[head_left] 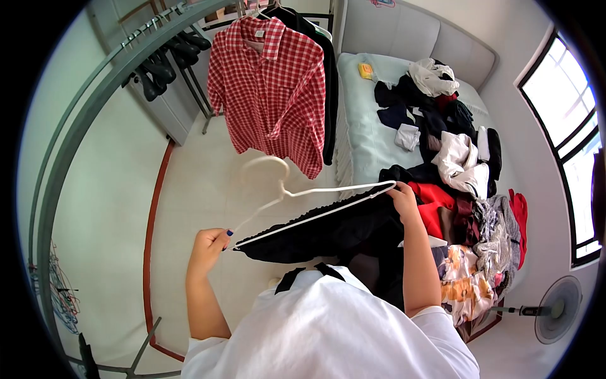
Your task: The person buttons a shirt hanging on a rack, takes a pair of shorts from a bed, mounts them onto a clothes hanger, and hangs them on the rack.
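A white hanger (334,189) is stretched between my hands in front of my chest, its hook up and to the left. Black cloth (315,230) hangs along its lower bar. My left hand (213,245) pinches the hanger's left corner and the edge of the cloth. At the opposite corner, my right hand (403,197) has its fingers closed round the hanger and the cloth. Beyond the hanger, a red checked shirt (271,95) hangs from the rack, with dark clothing behind it.
A bed (360,114) at the right bears heaped clothes (457,158) and a yellow packet (365,71). The curved grey rack (66,151) holds black hangers (158,69) at the upper left. A fan (558,309) stands at the lower right, below the window.
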`<state>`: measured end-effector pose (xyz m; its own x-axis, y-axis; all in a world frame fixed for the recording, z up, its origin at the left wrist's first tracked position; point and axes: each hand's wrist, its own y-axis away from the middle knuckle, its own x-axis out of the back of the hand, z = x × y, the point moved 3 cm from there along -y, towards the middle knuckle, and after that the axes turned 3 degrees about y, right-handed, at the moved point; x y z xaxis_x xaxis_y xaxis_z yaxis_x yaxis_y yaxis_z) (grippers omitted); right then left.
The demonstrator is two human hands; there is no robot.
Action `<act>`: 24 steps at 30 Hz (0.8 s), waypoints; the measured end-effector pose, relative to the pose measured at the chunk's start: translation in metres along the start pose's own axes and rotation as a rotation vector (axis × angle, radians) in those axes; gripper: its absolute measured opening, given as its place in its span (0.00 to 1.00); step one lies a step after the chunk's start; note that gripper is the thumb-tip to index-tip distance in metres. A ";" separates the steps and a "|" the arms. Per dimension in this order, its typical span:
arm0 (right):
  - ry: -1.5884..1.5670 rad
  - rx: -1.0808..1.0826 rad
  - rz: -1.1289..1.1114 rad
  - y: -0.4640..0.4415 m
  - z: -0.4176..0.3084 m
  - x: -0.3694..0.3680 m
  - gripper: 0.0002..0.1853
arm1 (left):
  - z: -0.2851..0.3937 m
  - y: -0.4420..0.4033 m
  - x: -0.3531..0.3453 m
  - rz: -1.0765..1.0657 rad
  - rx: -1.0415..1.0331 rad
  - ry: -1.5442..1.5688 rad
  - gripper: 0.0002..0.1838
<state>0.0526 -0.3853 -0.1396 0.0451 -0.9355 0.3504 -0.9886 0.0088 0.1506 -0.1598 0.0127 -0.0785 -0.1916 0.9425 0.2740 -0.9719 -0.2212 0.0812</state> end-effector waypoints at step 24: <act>0.434 0.655 0.174 0.058 -0.111 -0.047 0.05 | 0.025 -0.007 -0.012 0.036 -0.110 -0.140 0.23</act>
<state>0.0088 -0.3013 -0.0447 -0.1981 -0.7179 0.6673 -0.8640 -0.1935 -0.4648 -0.1475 -0.0028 -0.0584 -0.2133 0.8885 0.4062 -0.9752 -0.2185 -0.0341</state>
